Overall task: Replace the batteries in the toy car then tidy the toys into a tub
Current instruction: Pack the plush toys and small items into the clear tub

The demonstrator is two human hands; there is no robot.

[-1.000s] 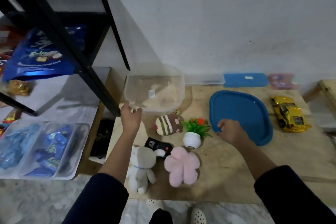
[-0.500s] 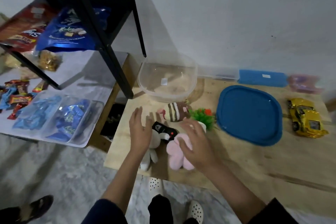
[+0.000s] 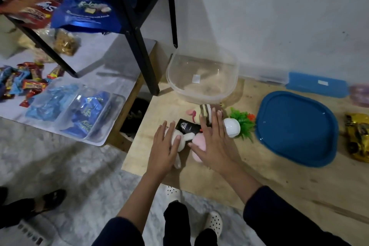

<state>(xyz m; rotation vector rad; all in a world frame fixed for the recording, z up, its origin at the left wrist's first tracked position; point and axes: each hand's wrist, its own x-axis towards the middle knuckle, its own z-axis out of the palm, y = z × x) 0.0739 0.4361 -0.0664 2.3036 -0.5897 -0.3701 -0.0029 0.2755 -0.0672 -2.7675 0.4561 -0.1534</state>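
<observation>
Both hands are down over the cluster of small toys at the front-left of the wooden bench (image 3: pixel 279 175). The left hand (image 3: pixel 162 152) lies palm-down on a white plush animal (image 3: pixel 180 139). The right hand (image 3: pixel 214 146) is spread over a pink flower plush (image 3: pixel 199 143), its fingertips reaching a striped plush (image 3: pixel 205 111). Each grip is open, with fingers straight and splayed and nothing held.

A black remote (image 3: pixel 188 127) shows between the hands, and a plastic plant in a white pot (image 3: pixel 231 128) sits just beside the right hand. The clear tub (image 3: pixel 201 80) stands just behind the cluster, near the wall, with nothing showing inside. Its blue lid (image 3: pixel 295 128) lies to the right. The yellow toy car (image 3: pixel 357 140) sits beyond the lid, well apart from both hands.

The plushes look light, soft and squashable, so they could likely be scooped by their bodies, several at once, without harm. The remote looks stiff and smooth and might slide out of a soft bundle, so its long edges are the safer hold. The pot looks hard, round and slick, and is better cupped than lifted by its floppy leaves. The car looks rigid and glossy and is best held across its body.
</observation>
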